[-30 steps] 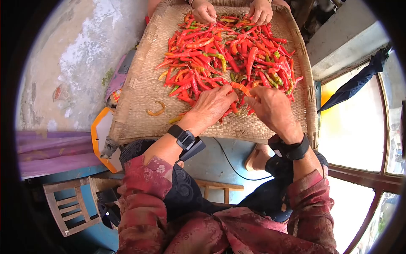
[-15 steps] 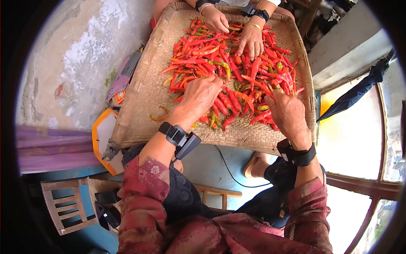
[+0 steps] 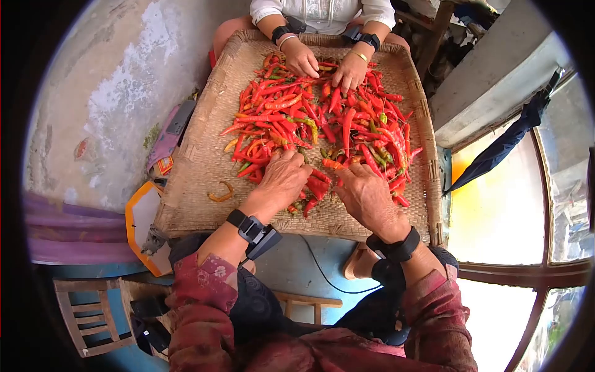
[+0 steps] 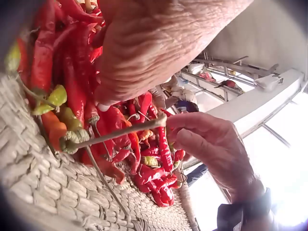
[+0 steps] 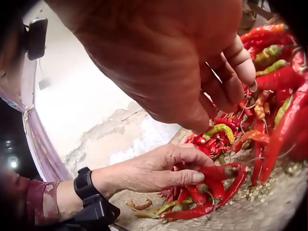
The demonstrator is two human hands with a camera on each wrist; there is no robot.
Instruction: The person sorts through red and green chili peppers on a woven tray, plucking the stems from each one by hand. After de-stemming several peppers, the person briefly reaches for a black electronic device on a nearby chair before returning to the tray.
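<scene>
My left hand (image 3: 282, 178) is low over the near part of a pile of chili peppers (image 3: 273, 102) on a woven tray (image 3: 198, 180). In the right wrist view, its thumb and fingers grip red chilies (image 5: 219, 172), which stick out past the thumb. Close to its right, my right hand (image 3: 370, 198) hovers over the near edge of the pile, fingers loosely bent with gaps between them. Its fingertips are right by the peppers and no chili shows between them. Up close in the left wrist view is a pepper with a long stem (image 4: 120, 132).
Opposite, another person's two hands (image 3: 302, 61) (image 3: 350, 71) touch the far side of the pile. One curled yellowish chili (image 3: 221, 191) lies apart on the left. A wall and an orange-edged panel (image 3: 133, 217) flank the tray's left; a folded umbrella (image 3: 511, 142) hangs at right.
My right hand has moved left and nearer my body; the long red chili at its fingertips no longer shows there. My left hand has drawn slightly nearer. The head view has shifted.
</scene>
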